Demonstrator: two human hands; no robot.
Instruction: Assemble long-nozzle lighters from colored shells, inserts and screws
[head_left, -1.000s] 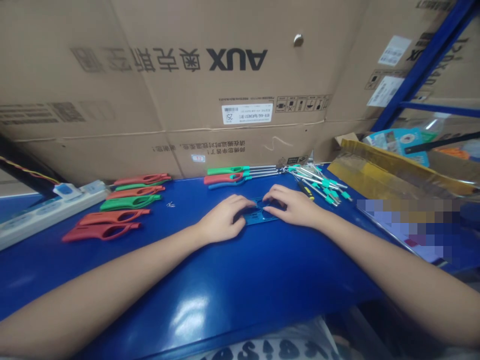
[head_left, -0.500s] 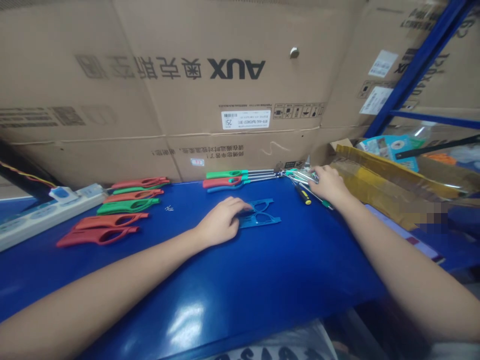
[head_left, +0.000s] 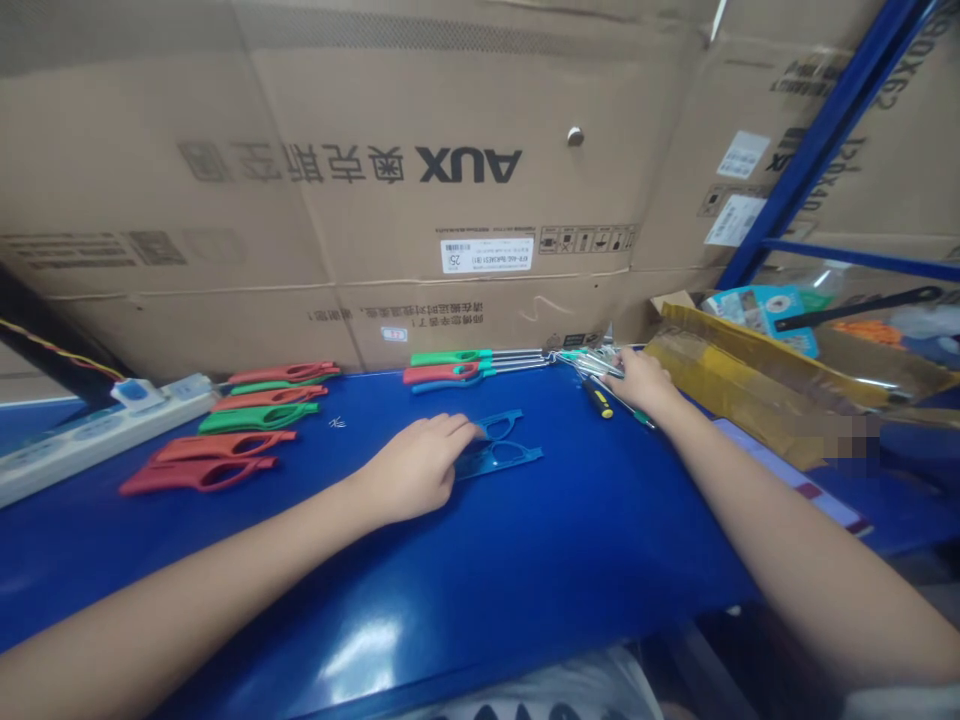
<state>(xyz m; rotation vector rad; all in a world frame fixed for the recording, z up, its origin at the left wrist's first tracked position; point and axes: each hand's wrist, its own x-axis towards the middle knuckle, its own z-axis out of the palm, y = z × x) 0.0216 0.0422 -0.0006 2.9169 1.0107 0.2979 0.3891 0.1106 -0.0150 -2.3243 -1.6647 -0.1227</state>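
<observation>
My left hand (head_left: 414, 468) rests with bent fingers on the near ends of two blue lighter shell halves (head_left: 517, 458), which lie side by side, handle loops showing. Its fingertips hide part of them. Farther right, my right hand (head_left: 641, 382) has its fingers closed in a pile of metal lighter tubes (head_left: 592, 360) with green ends; what they pinch is hidden. A black and yellow screwdriver (head_left: 600, 400) lies just left of that hand. Left of the pile, green, red and blue lighters (head_left: 446, 374) with metal tubes lie in a row.
Red and green lighter shells (head_left: 247, 415) lie at the left beside a white power strip (head_left: 97, 440). Cardboard (head_left: 337, 240) walls off the back. At the right are an open carton (head_left: 720, 370), a phone-like flat item (head_left: 799, 475) and a blue rack post (head_left: 817, 140).
The view has tilted up slightly. My left hand and the blue shell halves have shifted a little left and down in view. My right hand stays at the tube pile.
</observation>
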